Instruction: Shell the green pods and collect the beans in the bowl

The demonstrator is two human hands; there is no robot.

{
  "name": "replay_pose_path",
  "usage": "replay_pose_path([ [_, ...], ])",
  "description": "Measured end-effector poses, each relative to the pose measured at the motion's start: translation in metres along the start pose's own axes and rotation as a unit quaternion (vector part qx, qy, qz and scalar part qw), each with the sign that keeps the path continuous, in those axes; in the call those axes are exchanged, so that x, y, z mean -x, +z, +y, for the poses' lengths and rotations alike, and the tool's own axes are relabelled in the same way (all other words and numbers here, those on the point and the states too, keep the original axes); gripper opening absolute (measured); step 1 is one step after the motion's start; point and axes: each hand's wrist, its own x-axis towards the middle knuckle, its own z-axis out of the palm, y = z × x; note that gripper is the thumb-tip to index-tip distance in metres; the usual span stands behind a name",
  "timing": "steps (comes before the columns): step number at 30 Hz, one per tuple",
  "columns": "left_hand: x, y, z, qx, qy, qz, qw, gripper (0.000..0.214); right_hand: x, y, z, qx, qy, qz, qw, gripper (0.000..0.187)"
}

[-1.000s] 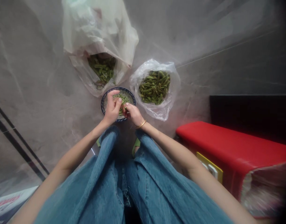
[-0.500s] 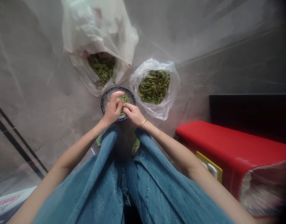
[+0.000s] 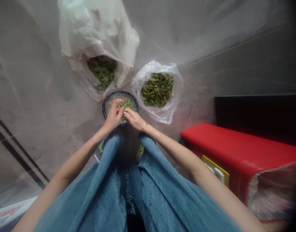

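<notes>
My two hands meet over a patterned bowl [image 3: 103, 108] with a dark blue rim, which stands on the floor before my knees. Shelled green beans [image 3: 126, 103] lie inside it. Between the fingertips is a small green bean pod [image 3: 125, 110], partly hidden. My right hand [image 3: 136, 120] pinches it with thumb and forefinger. My left hand [image 3: 112, 116] is closed on it from the other side, its forefinger bent above. Just beyond the bowl, a white plastic bag [image 3: 97, 38] holds green pods [image 3: 104, 71]. To the right, a clear plastic bag [image 3: 173, 111] is full of pods [image 3: 157, 90].
A red box-like thing [image 3: 230, 145] stands at the right, with a yellow-edged card [image 3: 216, 170] on its side. Behind it is a black panel [image 3: 256, 117]. A printed white package [image 3: 12, 212] lies at the lower left. The floor [image 3: 53, 112] is grey stone tile.
My left forefinger has come down from its raised position and bends closer to the beans. A green piece shows more plainly at my right fingertips. The whole view has shifted slightly.
</notes>
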Motion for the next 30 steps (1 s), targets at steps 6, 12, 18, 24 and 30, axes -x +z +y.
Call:
replay_pose_path([
  [6,-0.002,-0.005,0.007,-0.068,-0.017,-0.041,0.997,0.029,-0.011,0.006,0.01,-0.214,0.139,-0.005,0.967,0.042],
  [12,-0.026,-0.035,0.01,-0.15,-0.008,0.075,0.986,0.027,-0.009,-0.008,-0.004,-0.332,0.25,0.013,0.909,0.025],
  [18,-0.078,-0.076,0.028,-0.178,0.127,0.123,0.968,0.06,-0.005,-0.021,-0.025,-0.423,0.208,0.015,0.882,0.028],
  [24,-0.05,-0.041,0.038,-0.194,0.175,-0.029,0.965,0.054,-0.008,-0.024,-0.028,-0.372,0.124,0.048,0.918,0.046],
  [30,-0.022,-0.014,0.038,-0.182,0.202,-0.072,0.96,0.034,-0.01,-0.022,-0.025,-0.311,0.086,0.1,0.941,0.038],
])
